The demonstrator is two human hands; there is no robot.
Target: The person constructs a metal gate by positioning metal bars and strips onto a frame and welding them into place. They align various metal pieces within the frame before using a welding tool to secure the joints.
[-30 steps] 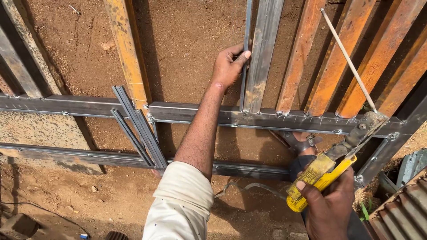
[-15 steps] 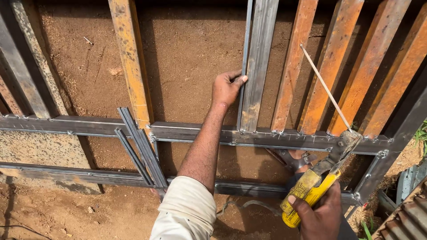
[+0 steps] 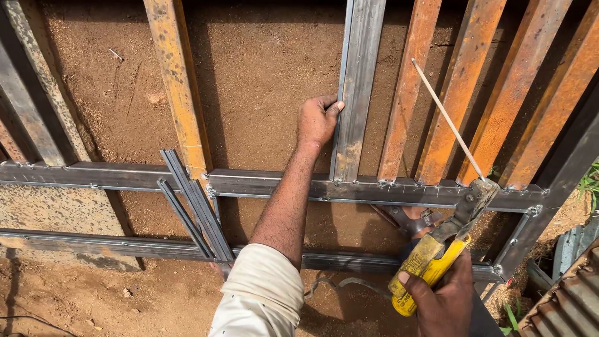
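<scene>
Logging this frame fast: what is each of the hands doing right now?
Left hand: closed on the upright grey steel bar.
Right hand: closed on the yellow-handled welding electrode holder.

No packages, labels, signs or screens in view.

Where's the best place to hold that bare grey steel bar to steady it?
Likely the grey steel bar by its left edge, just above the cross rail, coming from the left over open dirt. The left hand already grips there; rusty bars crowd its right side.
</scene>
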